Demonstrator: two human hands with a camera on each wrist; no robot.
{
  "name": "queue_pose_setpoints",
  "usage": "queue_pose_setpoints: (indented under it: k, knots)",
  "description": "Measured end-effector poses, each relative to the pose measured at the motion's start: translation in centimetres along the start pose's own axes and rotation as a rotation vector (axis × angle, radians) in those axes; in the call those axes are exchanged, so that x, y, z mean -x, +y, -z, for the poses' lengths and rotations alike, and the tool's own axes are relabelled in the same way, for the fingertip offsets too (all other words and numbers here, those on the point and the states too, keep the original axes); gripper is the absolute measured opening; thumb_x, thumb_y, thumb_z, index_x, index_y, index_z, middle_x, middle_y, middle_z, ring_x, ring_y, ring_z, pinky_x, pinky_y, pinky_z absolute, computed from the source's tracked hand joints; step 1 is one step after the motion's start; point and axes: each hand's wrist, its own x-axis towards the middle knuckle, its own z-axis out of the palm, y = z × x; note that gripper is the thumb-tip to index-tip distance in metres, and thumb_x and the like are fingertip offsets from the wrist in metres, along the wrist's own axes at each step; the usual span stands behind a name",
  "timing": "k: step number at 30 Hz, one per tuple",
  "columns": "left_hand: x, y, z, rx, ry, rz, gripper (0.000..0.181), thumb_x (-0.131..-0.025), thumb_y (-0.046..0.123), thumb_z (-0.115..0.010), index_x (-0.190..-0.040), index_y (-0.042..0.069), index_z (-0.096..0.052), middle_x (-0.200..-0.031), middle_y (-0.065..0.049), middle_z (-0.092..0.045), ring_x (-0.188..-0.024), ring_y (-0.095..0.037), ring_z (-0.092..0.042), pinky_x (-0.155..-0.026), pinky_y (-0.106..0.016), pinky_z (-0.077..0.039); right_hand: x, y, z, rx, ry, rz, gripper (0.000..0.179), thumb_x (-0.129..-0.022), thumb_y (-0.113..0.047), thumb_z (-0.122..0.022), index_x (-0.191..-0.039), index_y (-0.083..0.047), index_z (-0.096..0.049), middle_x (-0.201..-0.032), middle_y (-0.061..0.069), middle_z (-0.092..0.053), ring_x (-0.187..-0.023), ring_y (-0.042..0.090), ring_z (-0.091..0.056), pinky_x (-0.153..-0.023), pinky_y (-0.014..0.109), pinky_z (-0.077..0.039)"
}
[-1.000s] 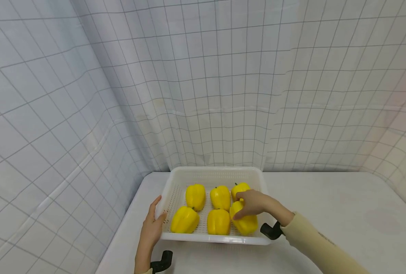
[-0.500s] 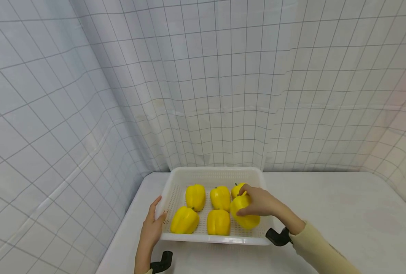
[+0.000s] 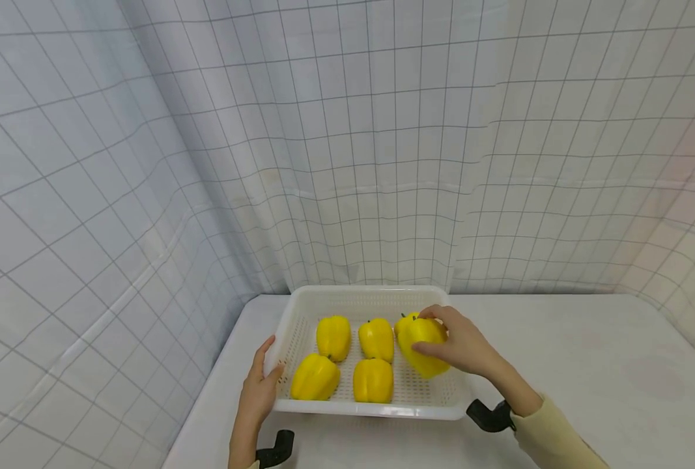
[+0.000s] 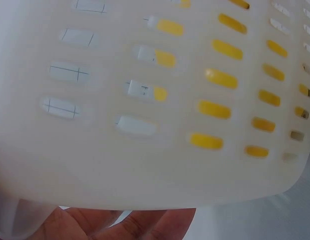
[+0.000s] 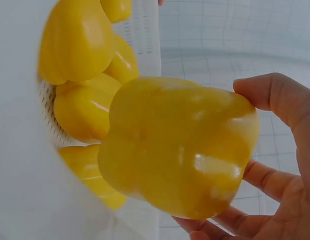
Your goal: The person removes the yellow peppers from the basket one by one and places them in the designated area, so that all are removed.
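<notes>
My right hand [image 3: 466, 341] grips a yellow bell pepper [image 3: 416, 348] above the right side of a white perforated plastic basket [image 3: 370, 410]. In the right wrist view the thumb presses one side of this bell pepper [image 5: 175, 145] and the fingers wrap the other. It partly covers another bell pepper [image 3: 401, 326] at the back right. My left hand [image 3: 258, 392] holds the basket's left side. Its fingers [image 4: 139, 225] show past the basket edge in the left wrist view, below the slotted wall [image 4: 94, 165].
Several more yellow bell peppers lie in the basket: two at the left [image 3: 333, 339], one back middle [image 3: 376, 339] and one front middle [image 3: 373, 381]. The white table [image 3: 558, 365] extends to the right. A gridded white curtain [image 3: 382, 163] hangs behind and at the left.
My right hand has lifted the front-right bell pepper off its place and moved it up and slightly back, tilting it. The left hand and basket stay nearly still.
</notes>
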Motion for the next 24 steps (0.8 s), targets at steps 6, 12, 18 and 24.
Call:
queue_pose_setpoints:
  k: [6,12,18,24]
  knots:
    - [0.0,-0.1,0.0,0.014,-0.002,0.007,0.056,-0.098,0.013,-0.045,-0.150,0.017,-0.026,-0.143,-0.027,-0.036,-0.122,-0.047,-0.040,-0.090,-0.068,-0.030,0.5,0.6,0.3,-0.063,0.106,0.060,0.047,-0.079,-0.039,-0.075,-0.119,-0.016,-0.061,-0.117,0.007,-0.054,-0.098,0.023,-0.051,-0.080,0.045,-0.046]
    - [-0.2,-0.5,-0.1,0.047,-0.023,0.015,0.057,-0.097,0.012,-0.045,-0.150,0.018,-0.025,-0.145,-0.025,-0.034,-0.126,-0.045,-0.037,-0.092,-0.069,-0.028,0.7,1.4,0.4,-0.066,0.185,0.067,0.051,-0.081,-0.037,-0.075,-0.124,-0.015,-0.059,-0.122,0.006,-0.053,-0.102,0.023,-0.048,-0.081,0.045,-0.042]
    - [-0.2,-0.5,-0.1,0.048,-0.023,0.019,0.057,-0.097,0.012,-0.045,-0.150,0.019,-0.025,-0.145,-0.025,-0.034,-0.126,-0.045,-0.037,-0.093,-0.069,-0.028,1.0,2.4,0.7,-0.087,0.293,0.117,0.050,-0.080,-0.029,-0.076,-0.124,-0.014,-0.059,-0.122,0.007,-0.051,-0.101,0.022,-0.046,-0.077,0.044,-0.039]
    - [-0.2,-0.5,-0.1,0.047,-0.021,0.019,0.057,-0.097,0.013,-0.045,-0.150,0.019,-0.025,-0.145,-0.025,-0.034,-0.124,-0.045,-0.038,-0.092,-0.069,-0.029,1.1,3.6,1.0,-0.103,0.428,0.168,0.048,-0.079,-0.019,-0.077,-0.122,-0.009,-0.061,-0.118,0.007,-0.052,-0.099,0.018,-0.043,-0.075,0.045,-0.037]
